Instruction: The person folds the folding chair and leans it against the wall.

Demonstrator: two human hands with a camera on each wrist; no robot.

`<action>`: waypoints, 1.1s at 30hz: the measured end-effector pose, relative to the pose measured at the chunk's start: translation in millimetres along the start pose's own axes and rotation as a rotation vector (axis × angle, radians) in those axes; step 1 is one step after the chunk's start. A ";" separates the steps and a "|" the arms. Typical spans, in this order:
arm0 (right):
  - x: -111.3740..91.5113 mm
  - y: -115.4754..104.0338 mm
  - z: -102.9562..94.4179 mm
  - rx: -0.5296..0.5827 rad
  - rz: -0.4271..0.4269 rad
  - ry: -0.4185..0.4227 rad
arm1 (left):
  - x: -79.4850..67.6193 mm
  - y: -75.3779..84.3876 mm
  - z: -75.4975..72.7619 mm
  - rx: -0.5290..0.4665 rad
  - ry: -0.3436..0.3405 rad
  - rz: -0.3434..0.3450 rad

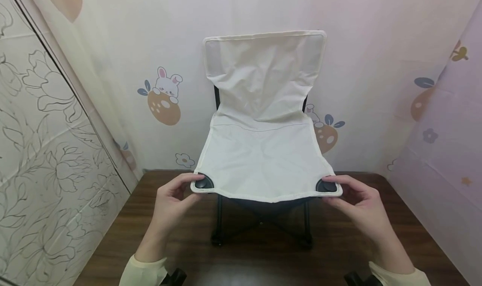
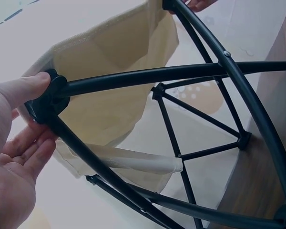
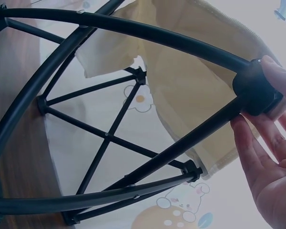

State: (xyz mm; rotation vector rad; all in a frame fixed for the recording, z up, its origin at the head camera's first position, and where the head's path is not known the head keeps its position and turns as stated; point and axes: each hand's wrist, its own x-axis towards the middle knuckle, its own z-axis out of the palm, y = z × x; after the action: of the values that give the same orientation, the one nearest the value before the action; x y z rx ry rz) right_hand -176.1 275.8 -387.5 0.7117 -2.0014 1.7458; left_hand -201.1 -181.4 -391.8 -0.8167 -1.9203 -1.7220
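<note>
A folding camp chair (image 1: 260, 158) with a cream fabric seat and backrest stands unfolded, facing me, on black tubular legs (image 1: 219, 219). My left hand (image 1: 171, 206) pinches the seat's front left corner. In the left wrist view its thumb and fingers are around the black plastic corner joint (image 2: 55, 98), where two frame tubes meet. At the front right corner, my right hand (image 1: 363, 204) grips likewise, with thumb and fingertips on the matching joint (image 3: 255, 88) in the right wrist view. Fabric between both hands is spread out, its front edge sagging slightly.
Under the chair is a dark wooden tabletop (image 1: 158, 235). Close behind rises a pale curtain (image 1: 263, 9) printed with rabbits and fruit. A floral-patterned panel (image 1: 49, 143) flanks the left side, and another printed curtain (image 1: 444, 160) the right.
</note>
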 end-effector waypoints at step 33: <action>1.3 -6.3 5.1 -0.217 0.061 0.049 | 3.5 2.5 5.3 -0.021 0.021 -0.020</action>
State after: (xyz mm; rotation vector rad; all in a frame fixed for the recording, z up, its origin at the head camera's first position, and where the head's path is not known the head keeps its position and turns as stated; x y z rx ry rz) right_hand -173.1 270.0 -382.5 0.5369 -2.1569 1.5310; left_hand -201.6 -175.5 -388.3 -0.7860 -1.9054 -1.7591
